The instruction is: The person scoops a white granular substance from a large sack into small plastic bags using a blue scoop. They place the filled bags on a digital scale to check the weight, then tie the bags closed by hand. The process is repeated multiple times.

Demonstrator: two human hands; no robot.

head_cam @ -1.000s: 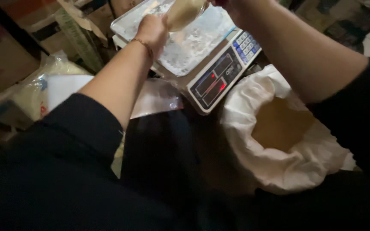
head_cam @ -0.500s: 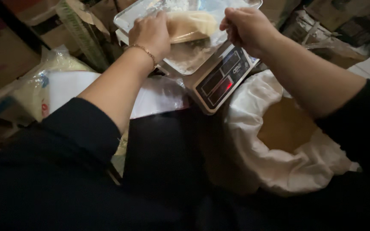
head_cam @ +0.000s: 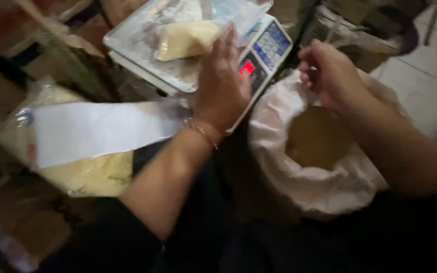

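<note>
A small clear bag of pale yellow powder lies on the metal pan of a digital weighing scale. My left hand rests flat at the right end of that bag, fingers together against it, over the scale's display. My right hand hovers with curled fingers above the rolled-down rim of a large white sack holding tan powder. I see nothing held in the right hand.
A big clear bag of yellow powder with a white label strip lies at the left. Cardboard boxes crowd the far left. A pale tiled floor shows at the right.
The small bag came down from the air onto the scale pan. My right hand left it and moved right over the white sack; my left hand stayed at the bag.
</note>
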